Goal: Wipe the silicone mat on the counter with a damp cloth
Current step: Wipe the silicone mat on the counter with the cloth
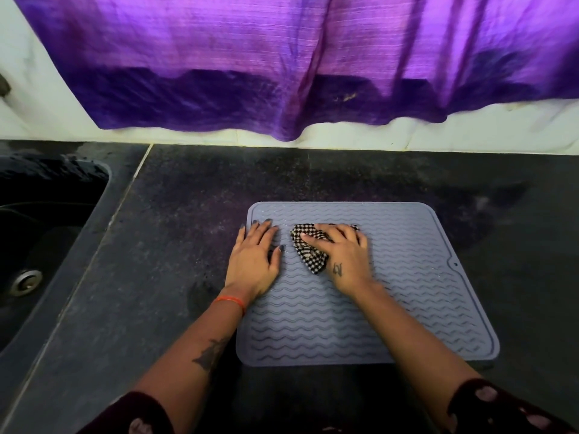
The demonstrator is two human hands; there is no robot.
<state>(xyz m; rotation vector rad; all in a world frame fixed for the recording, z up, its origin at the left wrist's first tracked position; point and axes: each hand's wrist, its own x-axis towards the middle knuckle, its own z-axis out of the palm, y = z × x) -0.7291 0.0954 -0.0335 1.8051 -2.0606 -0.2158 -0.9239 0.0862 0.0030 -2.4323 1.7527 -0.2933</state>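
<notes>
Dark speckled stone counter (175,214), viewed from above, person standing at its near edge. Nearest the camera: two forearms reaching forward out of dark patterned sleeves, a tattoo showing on the left forearm, an orange thread band (232,301) sitting on the left wrist.

Grey-blue silicone mat (407,292) with wavy ridges is lying flat on the counter, centre-right, near edge close to the person.

Left hand (255,258) is resting palm-down on the mat's left edge, fingers straight and slightly spread, gripping nothing, heel of the hand partly overhanging onto the counter.

Right hand (340,250) is pressing down on a black-and-white checked cloth (308,250), fingers laid over it, close together, pointing left. Cloth is bunched on the far-left part of the mat, sticking out below and left of the hand. Cannot tell whether it is damp.

Left of the counter: dark sink basin (47,214), metal drain (25,281) showing.

Farthest back: white wall strip, purple curtain (282,57) hanging over it, hem ending just above the counter.
</notes>
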